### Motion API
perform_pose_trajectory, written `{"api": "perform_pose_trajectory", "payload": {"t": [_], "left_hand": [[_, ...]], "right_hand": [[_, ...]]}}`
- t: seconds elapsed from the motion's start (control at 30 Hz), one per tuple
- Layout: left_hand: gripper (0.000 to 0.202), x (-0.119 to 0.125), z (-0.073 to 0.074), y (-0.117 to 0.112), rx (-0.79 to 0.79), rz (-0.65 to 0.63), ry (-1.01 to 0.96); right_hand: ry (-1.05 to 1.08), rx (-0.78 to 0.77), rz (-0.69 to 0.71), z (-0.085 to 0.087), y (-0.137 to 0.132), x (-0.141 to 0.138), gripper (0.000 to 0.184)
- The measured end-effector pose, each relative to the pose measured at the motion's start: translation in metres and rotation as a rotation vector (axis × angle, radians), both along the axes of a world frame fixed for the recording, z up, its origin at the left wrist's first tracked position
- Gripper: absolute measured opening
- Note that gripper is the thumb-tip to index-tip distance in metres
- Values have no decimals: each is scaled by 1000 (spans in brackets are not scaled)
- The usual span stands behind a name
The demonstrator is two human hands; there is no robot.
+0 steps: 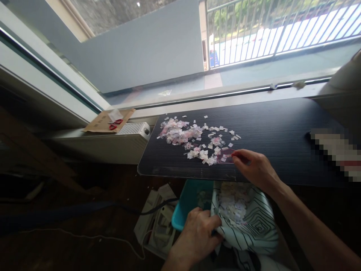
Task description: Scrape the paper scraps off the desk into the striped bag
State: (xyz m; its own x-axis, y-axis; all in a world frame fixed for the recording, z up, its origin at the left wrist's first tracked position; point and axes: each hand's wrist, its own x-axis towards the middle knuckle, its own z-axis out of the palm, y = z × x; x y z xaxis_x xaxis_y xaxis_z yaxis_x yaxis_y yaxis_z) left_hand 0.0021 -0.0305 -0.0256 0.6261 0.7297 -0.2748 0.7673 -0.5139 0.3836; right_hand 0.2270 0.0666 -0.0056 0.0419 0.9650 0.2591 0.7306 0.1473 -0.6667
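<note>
Several small white and pink paper scraps point(194, 141) lie scattered on a dark striped tabletop point(270, 128). My right hand point(254, 167) rests at the table's near edge, fingers pinched on a clear reddish-edged piece point(225, 155) beside the scraps. Below the edge, my left hand point(197, 233) grips the rim of a patterned green-and-white cloth point(254, 229) that holds more paper scraps point(234, 205). A teal bin point(187, 203) sits just under the cloth.
Red scissors point(115, 124) lie on a brown envelope point(105, 121) on a white radiator point(124, 141) at left. A window and railing run behind the table. White devices point(158, 222) and cables lie on the floor. A blurred patch covers the table's right end.
</note>
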Motion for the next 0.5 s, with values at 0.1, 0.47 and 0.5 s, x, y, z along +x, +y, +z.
{"api": "perform_pose_trajectory", "payload": {"t": [0.1,0.47,0.5], "left_hand": [[10,0,1,0,-4,-7,-3],[13,1,-2,-1,20,-38,-20],[13,1,-2,0,20,-41,-21]], "right_hand": [[2,20,-4,0,0,-1,20],[27,61,78,-6,-1,-4,20],[35,55,101,-8,2,-6,20]]}}
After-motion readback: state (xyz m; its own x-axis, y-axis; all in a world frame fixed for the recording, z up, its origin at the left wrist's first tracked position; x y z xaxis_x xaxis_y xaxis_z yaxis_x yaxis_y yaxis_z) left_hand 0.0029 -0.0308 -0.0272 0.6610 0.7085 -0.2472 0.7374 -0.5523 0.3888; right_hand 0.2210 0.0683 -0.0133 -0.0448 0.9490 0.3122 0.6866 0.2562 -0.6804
